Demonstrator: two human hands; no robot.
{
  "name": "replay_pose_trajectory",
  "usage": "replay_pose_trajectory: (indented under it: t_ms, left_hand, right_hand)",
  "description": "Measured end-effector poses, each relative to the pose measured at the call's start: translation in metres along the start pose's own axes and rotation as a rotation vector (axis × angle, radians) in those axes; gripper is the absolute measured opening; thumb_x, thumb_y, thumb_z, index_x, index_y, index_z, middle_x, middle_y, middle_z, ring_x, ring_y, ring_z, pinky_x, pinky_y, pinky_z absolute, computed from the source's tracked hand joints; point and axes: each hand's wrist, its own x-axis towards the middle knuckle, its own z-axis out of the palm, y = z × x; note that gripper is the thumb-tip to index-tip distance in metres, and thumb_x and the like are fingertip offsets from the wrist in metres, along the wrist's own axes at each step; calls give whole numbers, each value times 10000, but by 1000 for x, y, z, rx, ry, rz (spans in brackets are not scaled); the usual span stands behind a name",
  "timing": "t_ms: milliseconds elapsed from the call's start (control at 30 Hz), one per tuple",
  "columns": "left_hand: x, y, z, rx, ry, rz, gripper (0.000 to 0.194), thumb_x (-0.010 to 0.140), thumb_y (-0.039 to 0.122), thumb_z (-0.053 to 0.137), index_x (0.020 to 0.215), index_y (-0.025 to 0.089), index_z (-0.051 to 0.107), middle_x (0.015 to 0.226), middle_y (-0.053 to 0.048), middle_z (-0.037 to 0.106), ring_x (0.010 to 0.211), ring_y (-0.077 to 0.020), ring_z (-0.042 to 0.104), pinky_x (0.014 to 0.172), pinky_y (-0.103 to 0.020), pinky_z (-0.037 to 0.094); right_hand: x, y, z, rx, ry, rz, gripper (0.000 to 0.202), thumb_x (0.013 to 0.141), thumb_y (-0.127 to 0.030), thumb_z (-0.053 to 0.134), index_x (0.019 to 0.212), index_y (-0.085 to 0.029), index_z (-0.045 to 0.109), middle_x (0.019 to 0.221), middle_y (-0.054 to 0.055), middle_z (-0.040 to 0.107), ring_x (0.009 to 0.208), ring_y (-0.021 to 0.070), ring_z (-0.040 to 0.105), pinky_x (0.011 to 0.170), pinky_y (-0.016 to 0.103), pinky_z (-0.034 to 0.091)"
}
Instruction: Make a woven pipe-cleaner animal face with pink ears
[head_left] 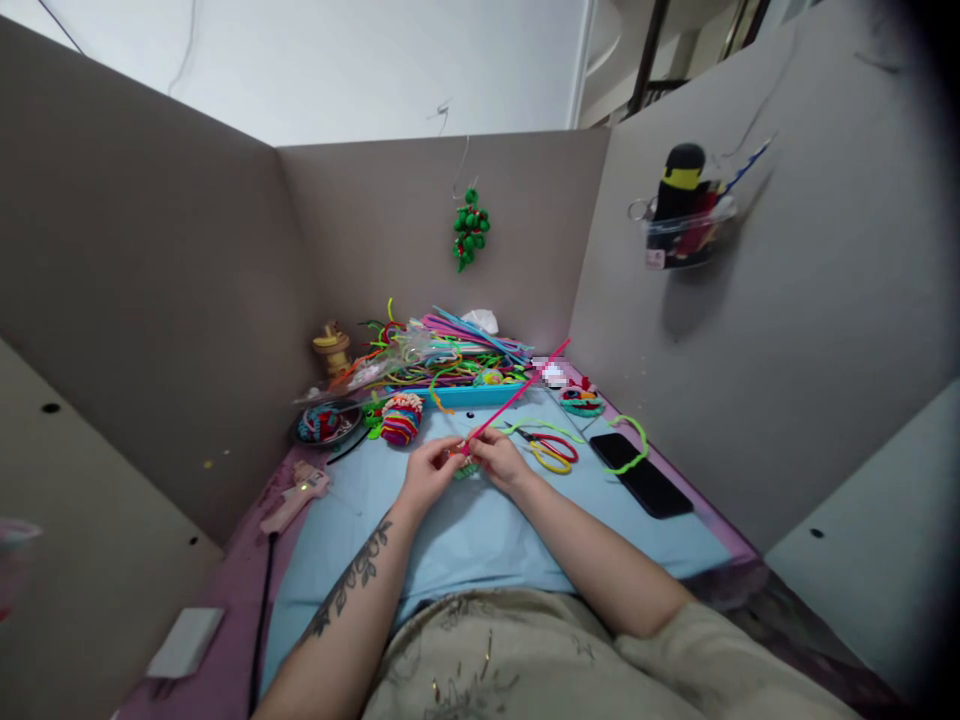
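Note:
Over the blue cloth (337, 560), my left hand (431, 470) and my right hand (501, 460) meet with fingertips pinched together. Between them is the lower end of a bright pink pipe cleaner (517, 398), whose free length slants up to the right. A small green fuzzy piece (466, 470) shows under the fingertips, partly hidden; which hand bears it is unclear. Right of my hands lie scissors (551, 450) with red and yellow handles. Beyond my left hand sits a striped, multicoloured pipe-cleaner ball (402, 420).
Behind, a blue tray (480, 396) carries a heap of coloured pipe cleaners (450, 345). A black phone (641, 475) lies right, crossed by a lime-green pipe cleaner (641, 440). Left are a pink glue gun (296, 498) and a dark bowl (330, 425). Grey panels (435, 180) enclose the table.

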Motion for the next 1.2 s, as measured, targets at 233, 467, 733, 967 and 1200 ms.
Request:
replay_pose_trajectory:
  t_ms: [233, 467, 733, 967, 1200]
  left_hand:
    - [-7, 0, 5, 437, 110, 274, 183, 811, 297, 552, 890, 180, 668, 820, -62, 694, 762, -176, 610, 714, -300, 462]
    - [-8, -2, 5, 499, 124, 331, 176, 826, 270, 523, 890, 199, 671, 846, -59, 707, 795, -184, 637, 723, -297, 477]
    - [-9, -4, 4, 467, 89, 295, 164, 820, 262, 524, 865, 208, 672, 833, -61, 699, 779, -187, 626, 706, -298, 460]
    - [-3, 6, 6, 202, 86, 114, 206, 802, 309, 547, 975, 202, 584, 875, -47, 649, 677, -135, 571, 607, -254, 447]
    - [2, 0, 10, -276, 4, -122, 284, 727, 337, 638, 907, 183, 482, 795, -10, 595, 667, -109, 574, 598, -221, 464]
  right_hand:
    - [2, 1, -1, 22, 35, -8, 246, 533, -277, 789, 655, -163, 609, 556, -38, 581, 491, 78, 509, 463, 194, 403]
    - [1, 2, 1, 28, 12, -5, 260, 543, -299, 791, 650, -160, 598, 533, -40, 568, 452, 69, 490, 452, 203, 420]
    - [0, 1, 2, 22, -6, 12, 274, 546, -319, 789, 650, -154, 596, 551, -26, 573, 461, 82, 497, 467, 224, 428]
    - [2, -5, -2, 1, 25, 9, 258, 549, -307, 785, 633, -151, 597, 518, -44, 528, 456, 62, 440, 467, 195, 353]
    - [3, -9, -8, -118, -47, -15, 250, 555, -312, 773, 709, -147, 665, 763, 19, 622, 676, 122, 551, 647, 249, 418]
